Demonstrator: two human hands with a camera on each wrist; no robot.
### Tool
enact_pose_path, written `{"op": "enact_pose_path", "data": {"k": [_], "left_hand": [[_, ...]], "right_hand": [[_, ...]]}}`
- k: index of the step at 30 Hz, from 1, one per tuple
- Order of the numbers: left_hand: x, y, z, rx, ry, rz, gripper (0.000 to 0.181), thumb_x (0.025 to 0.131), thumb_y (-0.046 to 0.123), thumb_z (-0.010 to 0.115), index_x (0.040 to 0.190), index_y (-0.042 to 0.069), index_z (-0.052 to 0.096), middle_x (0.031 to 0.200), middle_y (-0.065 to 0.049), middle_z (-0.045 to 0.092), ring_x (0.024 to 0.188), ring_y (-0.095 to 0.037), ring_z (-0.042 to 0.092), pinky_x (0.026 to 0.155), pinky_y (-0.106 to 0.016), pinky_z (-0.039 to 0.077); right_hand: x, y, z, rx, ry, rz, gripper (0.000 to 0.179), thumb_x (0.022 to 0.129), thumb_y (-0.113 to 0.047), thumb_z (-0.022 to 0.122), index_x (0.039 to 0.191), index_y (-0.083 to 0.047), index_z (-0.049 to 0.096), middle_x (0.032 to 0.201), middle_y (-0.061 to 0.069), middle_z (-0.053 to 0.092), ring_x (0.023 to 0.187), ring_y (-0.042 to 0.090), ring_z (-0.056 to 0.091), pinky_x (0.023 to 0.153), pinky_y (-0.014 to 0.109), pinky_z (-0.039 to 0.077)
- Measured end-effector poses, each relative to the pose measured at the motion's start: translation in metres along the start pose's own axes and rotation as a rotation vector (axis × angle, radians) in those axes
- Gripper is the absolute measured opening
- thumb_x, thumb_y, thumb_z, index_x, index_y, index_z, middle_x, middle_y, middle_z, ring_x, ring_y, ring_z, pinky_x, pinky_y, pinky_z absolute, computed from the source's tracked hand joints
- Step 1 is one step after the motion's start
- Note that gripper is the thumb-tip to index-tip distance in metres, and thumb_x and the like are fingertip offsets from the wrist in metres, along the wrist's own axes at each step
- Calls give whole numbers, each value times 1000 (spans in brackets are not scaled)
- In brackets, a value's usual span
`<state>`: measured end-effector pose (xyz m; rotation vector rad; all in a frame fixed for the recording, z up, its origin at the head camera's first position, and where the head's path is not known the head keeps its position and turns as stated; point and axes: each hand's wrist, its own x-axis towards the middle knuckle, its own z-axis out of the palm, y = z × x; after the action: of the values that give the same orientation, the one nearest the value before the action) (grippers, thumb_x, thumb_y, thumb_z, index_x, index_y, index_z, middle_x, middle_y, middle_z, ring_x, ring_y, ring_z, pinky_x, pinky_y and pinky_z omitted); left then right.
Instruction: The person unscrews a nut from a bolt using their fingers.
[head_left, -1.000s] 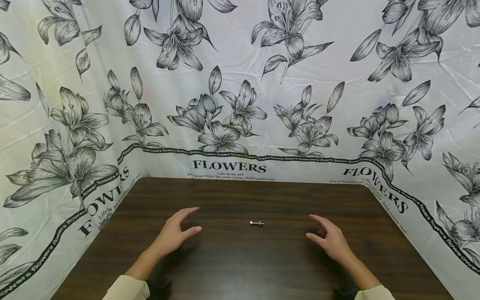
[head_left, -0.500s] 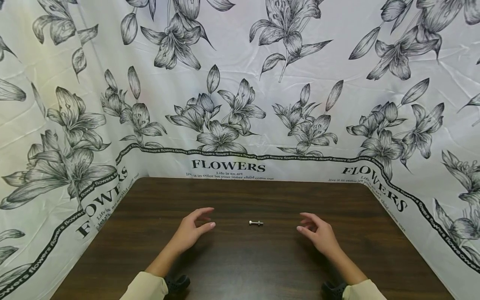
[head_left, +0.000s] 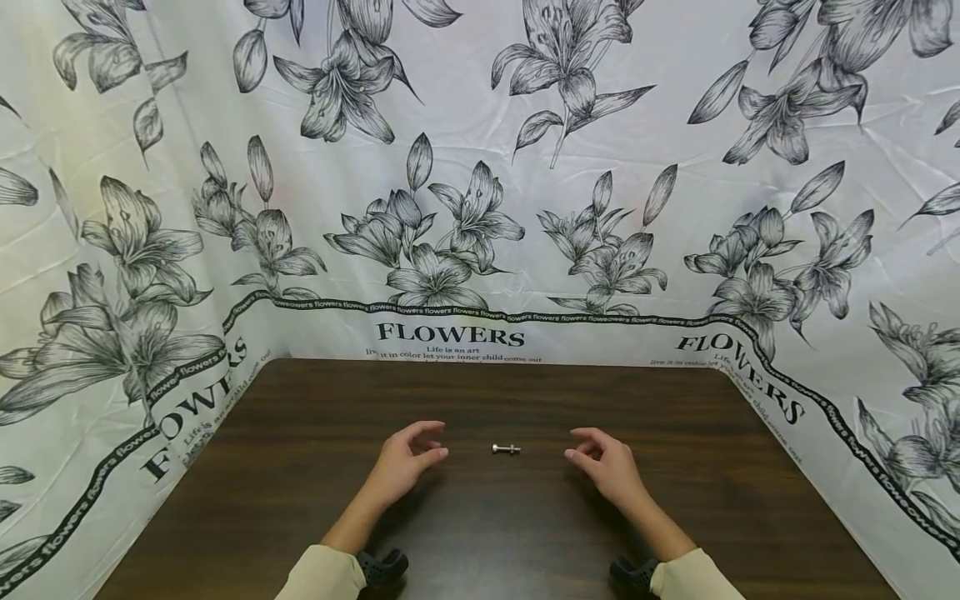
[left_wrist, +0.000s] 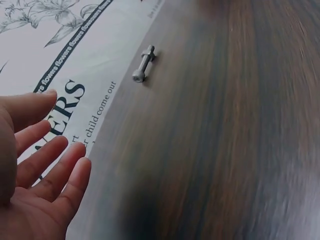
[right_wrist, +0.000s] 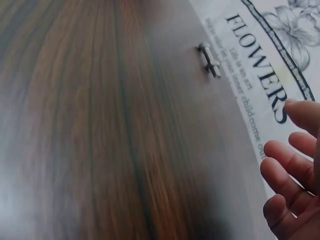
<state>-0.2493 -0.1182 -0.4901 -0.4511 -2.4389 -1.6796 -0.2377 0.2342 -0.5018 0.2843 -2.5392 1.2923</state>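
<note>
A small metal bolt (head_left: 506,449) with a nut on its shank lies on its side on the dark wooden table (head_left: 480,533). Its head points left, and the nut sits near the right end. To its left hovers my left hand (head_left: 401,467), fingers loosely bent and holding nothing. My right hand (head_left: 606,471) is on the other side, also with nothing in it. Neither hand touches the bolt. In the left wrist view the bolt (left_wrist: 144,64) is beyond the thumb and spread fingers; in the right wrist view the bolt (right_wrist: 208,60) looks slightly blurred.
A white cloth (head_left: 450,250) printed with black lilies and the word FLOWERS hangs behind the table and along both sides. Dark straps with a camera housing sit at the left wrist (head_left: 382,568) and right wrist (head_left: 633,575).
Both hands have moved inward toward the bolt, the left hand rightward and the right hand leftward, with fingers curving slightly more. The bolt has stayed in place on the table.
</note>
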Motion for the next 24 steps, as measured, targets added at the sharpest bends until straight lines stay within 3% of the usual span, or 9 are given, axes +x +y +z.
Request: {"op": "enact_pose_path", "data": {"k": [6, 10, 16, 24], "left_hand": [[4, -7, 12, -23, 76, 11, 30, 82, 3, 76, 110, -2, 68, 101, -14, 70, 87, -21, 68, 75, -31, 54], [6, -7, 19, -40, 97, -13, 27, 82, 1, 76, 108, -2, 69, 96, -10, 70, 85, -23, 68, 71, -30, 54], [9, -6, 29, -83, 77, -60, 31, 82, 0, 76, 111, -3, 67, 100, -18, 68, 84, -25, 67, 65, -26, 54], [14, -1, 42, -97, 25, -46, 36, 83, 3, 75, 117, -3, 64, 104, -22, 67, 84, -28, 67, 64, -27, 54]], "right_hand": [[5, -5, 17, 21, 6, 28, 27, 82, -12, 79, 106, -4, 70, 73, -7, 63, 61, 10, 57, 55, 26, 48], [8, -10, 29, 34, 4, 31, 24, 82, -12, 79, 104, -5, 71, 72, -6, 63, 60, 10, 58, 55, 26, 48], [10, -14, 41, 63, -9, 45, 23, 82, -10, 78, 104, -4, 70, 69, -5, 61, 52, 10, 56, 51, 26, 48], [10, -17, 52, 90, -17, 34, 22, 82, -9, 78, 102, -2, 70, 68, -2, 60, 49, 11, 55, 49, 26, 48]]}}
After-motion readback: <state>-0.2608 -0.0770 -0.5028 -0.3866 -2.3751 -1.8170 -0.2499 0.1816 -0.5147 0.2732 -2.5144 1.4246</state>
